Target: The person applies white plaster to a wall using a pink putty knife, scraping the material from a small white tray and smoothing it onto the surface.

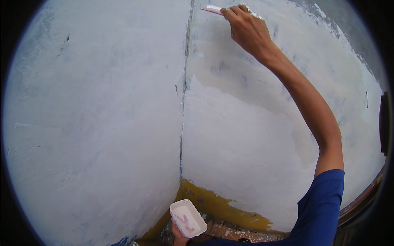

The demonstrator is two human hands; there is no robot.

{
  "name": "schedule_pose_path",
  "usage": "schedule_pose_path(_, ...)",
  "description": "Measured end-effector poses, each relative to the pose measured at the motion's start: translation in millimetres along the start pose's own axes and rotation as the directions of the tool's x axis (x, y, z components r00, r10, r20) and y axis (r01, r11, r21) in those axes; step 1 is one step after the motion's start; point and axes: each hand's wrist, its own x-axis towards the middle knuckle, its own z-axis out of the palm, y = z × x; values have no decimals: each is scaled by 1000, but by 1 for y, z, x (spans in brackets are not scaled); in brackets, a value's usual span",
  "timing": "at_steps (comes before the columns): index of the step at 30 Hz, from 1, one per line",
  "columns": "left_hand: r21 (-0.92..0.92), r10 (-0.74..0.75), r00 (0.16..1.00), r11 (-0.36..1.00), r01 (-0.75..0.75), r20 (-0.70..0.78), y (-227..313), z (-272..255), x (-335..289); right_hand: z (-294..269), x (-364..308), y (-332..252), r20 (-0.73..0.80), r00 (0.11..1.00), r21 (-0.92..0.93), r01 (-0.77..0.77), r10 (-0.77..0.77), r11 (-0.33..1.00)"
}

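High on the right-hand wall (242,143), my right hand (248,33) is closed around a flat putty knife (212,9). The blade is smeared with white and points left toward the corner crack (189,30). White paste also clings to the knuckles of that hand. Low in the view, my left hand (179,235) grips a small rectangular plastic tub (198,212) from its left side; most of its fingers are hidden. White putty coats the inside of the tub, with pink patches showing through at the bottom.
The left wall (94,123) meets the right one at a dark, rough vertical seam. Mustard-yellow paint (221,205) runs along the foot of the walls. Below lies a paint-spattered floor (225,231). A dark object (385,123) stands at the far right edge.
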Motion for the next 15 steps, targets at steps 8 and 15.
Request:
schedule_pose_path(8,36,8,1000,999,-8,7,5,38,-9,37,-67,-69,188,949,95,237,-252,967)
schedule_pose_path(15,-23,50,990,999,-47,135,12,18,-13,25,-117,-116,105,924,301,323,-368,897)
